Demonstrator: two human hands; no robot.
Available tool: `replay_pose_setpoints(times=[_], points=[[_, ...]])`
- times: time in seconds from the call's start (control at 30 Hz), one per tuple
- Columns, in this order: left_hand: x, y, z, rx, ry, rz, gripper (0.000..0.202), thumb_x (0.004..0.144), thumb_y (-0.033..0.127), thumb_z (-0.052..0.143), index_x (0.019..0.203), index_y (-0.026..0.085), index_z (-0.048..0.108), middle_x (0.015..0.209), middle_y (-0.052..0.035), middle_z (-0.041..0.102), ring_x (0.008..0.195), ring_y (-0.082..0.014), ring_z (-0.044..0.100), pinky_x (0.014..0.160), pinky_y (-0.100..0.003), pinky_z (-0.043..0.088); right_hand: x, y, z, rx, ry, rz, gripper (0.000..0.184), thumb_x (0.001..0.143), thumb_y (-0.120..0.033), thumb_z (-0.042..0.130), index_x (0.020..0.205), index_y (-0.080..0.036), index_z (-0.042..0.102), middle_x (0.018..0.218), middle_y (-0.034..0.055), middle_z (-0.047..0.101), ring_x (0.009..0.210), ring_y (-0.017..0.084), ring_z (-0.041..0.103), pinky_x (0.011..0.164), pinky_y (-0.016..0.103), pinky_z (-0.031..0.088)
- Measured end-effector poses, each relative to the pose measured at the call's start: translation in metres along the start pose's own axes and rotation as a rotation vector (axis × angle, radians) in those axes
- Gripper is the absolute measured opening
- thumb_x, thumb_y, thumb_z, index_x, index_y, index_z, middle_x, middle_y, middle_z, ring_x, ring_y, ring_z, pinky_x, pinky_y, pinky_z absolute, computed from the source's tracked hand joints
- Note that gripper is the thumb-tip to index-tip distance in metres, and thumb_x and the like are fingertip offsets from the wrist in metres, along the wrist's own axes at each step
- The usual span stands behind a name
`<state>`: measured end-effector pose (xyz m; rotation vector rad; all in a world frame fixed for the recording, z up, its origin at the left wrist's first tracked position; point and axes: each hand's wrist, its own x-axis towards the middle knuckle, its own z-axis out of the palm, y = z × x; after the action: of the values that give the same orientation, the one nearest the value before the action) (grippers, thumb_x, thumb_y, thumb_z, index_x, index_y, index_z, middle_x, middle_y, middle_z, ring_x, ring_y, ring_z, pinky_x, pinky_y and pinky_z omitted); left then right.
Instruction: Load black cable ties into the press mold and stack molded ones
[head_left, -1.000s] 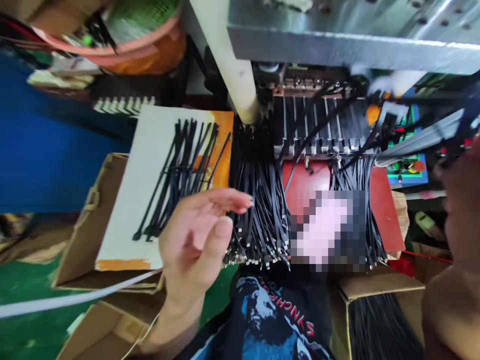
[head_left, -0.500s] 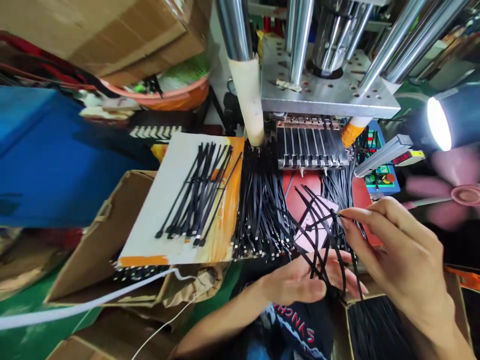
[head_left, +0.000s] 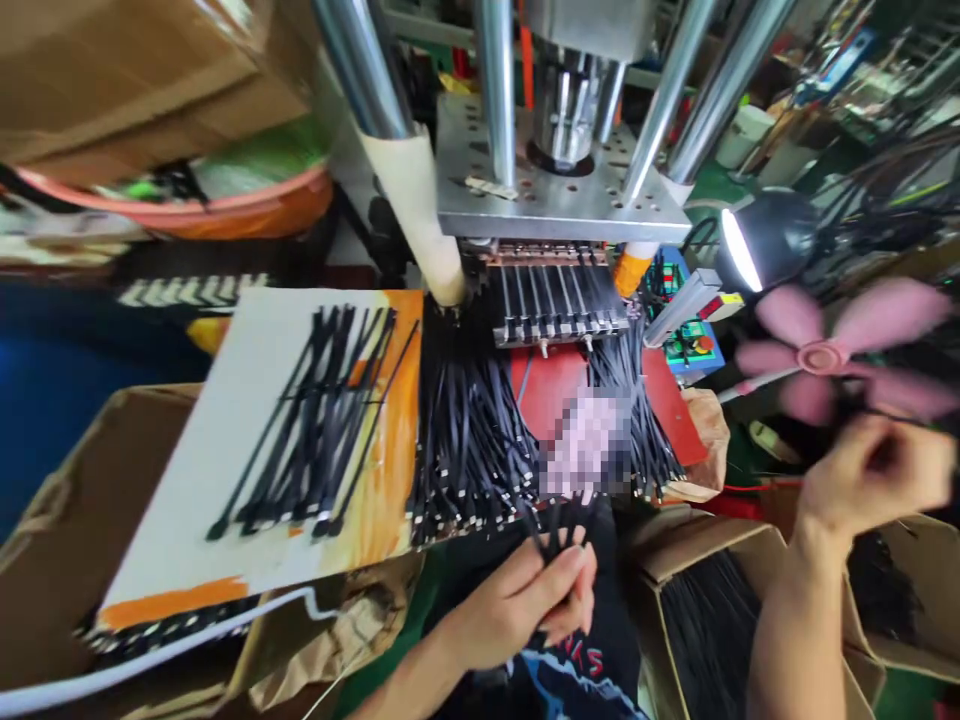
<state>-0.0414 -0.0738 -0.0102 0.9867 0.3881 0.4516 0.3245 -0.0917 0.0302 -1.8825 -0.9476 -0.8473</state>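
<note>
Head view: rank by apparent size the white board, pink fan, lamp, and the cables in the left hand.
1. White board
2. Pink fan
3. Lamp
4. Cables
Lamp and cables look close; the cables are nearer, so unsure.

Right hand [head_left: 874, 480] now away from cables [head_left: 556, 540]

Just below the press [head_left: 559, 190], the left hand [head_left: 517, 605] grips a few black cables [head_left: 559, 525] pulled from the cable heap [head_left: 472, 450]. The right hand [head_left: 874, 475], blurred, is raised well right of the press.
</note>
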Motion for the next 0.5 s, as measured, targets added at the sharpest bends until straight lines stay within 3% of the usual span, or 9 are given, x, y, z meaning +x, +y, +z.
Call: replay_pose_setpoints(times=[0.07, 0.13, 0.2, 0.23, 0.3, 0.37, 0.4, 0.43, 0.5], points=[[-0.011, 0.014, -0.013, -0.010, -0.045, -0.023, 0.045, 0.111, 0.054, 0.041, 0.086, 0.020, 0.054, 0.058, 0.0033, 0.045, 0.055, -0.0123, 0.044, 0.061, -0.027, 0.045, -0.032, 0.040, -0.016, -0.007, -0.385, 0.158, 0.058, 0.089, -0.075, 0.062, 0.084, -0.020, 0.080, 0.075, 0.0127, 0.069, 0.074, 0.034, 0.065, 0.072, 0.051, 0.052], [-0.022, 0.033, -0.027, 0.105, -0.089, -0.032, 0.042, 0.112, 0.051, 0.040, 0.093, 0.019, 0.060, 0.062, -0.0001, 0.054, 0.059, -0.0143, 0.052, 0.064, -0.028, 0.047, -0.073, 0.052, -0.039, 0.008, -0.518, 0.235, 0.063, 0.085, -0.078, 0.063, 0.083, -0.017, 0.079, 0.073, 0.0117, 0.071, 0.065, 0.029, 0.065, 0.062, 0.043, 0.052], [-0.029, 0.054, -0.037, 0.281, -0.154, -0.039, 0.039, 0.112, 0.047, 0.040, 0.101, 0.019, 0.065, 0.070, -0.0041, 0.066, 0.065, -0.0165, 0.061, 0.069, -0.028, 0.051, -0.110, 0.034, -0.060, 0.115, -0.584, 0.384, 0.056, 0.089, -0.072, 0.065, 0.089, -0.018, 0.080, 0.078, 0.0113, 0.074, 0.066, 0.027, 0.066, 0.058, 0.038, 0.051], [-0.032, 0.065, -0.041, 0.369, -0.185, -0.045, 0.037, 0.112, 0.044, 0.041, 0.104, 0.020, 0.067, 0.075, -0.0056, 0.071, 0.067, -0.0174, 0.065, 0.071, -0.028, 0.052, -0.123, 0.015, -0.068, 0.236, -0.672, 0.505, 0.050, 0.090, -0.068, 0.067, 0.094, -0.020, 0.081, 0.080, 0.0102, 0.074, 0.066, 0.026, 0.065, 0.055, 0.036, 0.050], [-0.037, 0.080, -0.045, 0.493, -0.245, -0.058, 0.036, 0.112, 0.041, 0.041, 0.109, 0.021, 0.071, 0.080, -0.0068, 0.077, 0.070, -0.0193, 0.071, 0.071, -0.028, 0.054, -0.137, -0.034, -0.072, 0.607, -0.976, 0.758, 0.048, 0.088, -0.067, 0.072, 0.107, -0.024, 0.082, 0.081, 0.0074, 0.071, 0.059, 0.020, 0.056, 0.050, 0.031, 0.042], [-0.045, 0.088, -0.048, 0.558, -0.294, -0.078, 0.039, 0.112, 0.041, 0.040, 0.108, 0.022, 0.074, 0.081, -0.0073, 0.079, 0.071, -0.0209, 0.074, 0.070, -0.029, 0.056, -0.139, -0.091, -0.063, 1.015, -1.355, 0.915, 0.064, 0.080, -0.075, 0.077, 0.120, -0.026, 0.081, 0.085, 0.0060, 0.067, 0.055, 0.014, 0.046, 0.047, 0.027, 0.033], [-0.050, 0.089, -0.049, 0.574, -0.257, -0.077, 0.040, 0.111, 0.043, 0.041, 0.107, 0.023, 0.075, 0.080, -0.0072, 0.079, 0.071, -0.0216, 0.075, 0.070, -0.030, 0.058, -0.138, -0.119, -0.055, 1.161, -1.505, 0.962, 0.072, 0.076, -0.079, 0.079, 0.125, -0.027, 0.079, 0.089, 0.0060, 0.066, 0.057, 0.012, 0.043, 0.048, 0.026, 0.031], [-0.057, 0.089, -0.051, 0.585, -0.159, -0.056, 0.039, 0.110, 0.047, 0.045, 0.107, 0.024, 0.076, 0.079, -0.0069, 0.079, 0.072, -0.0222, 0.076, 0.071, -0.030, 0.060, -0.136, -0.145, -0.045, 1.254, -1.620, 0.997, 0.077, 0.073, -0.081, 0.080, 0.128, -0.027, 0.078, 0.093, 0.0063, 0.066, 0.059, 0.012, 0.044, 0.048, 0.025, 0.031], [-0.074, 0.084, -0.056, 0.604, 0.200, 0.029, 0.036, 0.103, 0.055, 0.058, 0.110, 0.026, 0.078, 0.082, -0.0062, 0.080, 0.078, -0.0241, 0.078, 0.074, -0.032, 0.063, -0.133, -0.192, -0.022, 1.314, -1.783, 1.032, 0.075, 0.073, -0.078, 0.083, 0.128, -0.028, 0.077, 0.099, 0.0068, 0.068, 0.066, 0.013, 0.052, 0.051, 0.023, 0.037]])
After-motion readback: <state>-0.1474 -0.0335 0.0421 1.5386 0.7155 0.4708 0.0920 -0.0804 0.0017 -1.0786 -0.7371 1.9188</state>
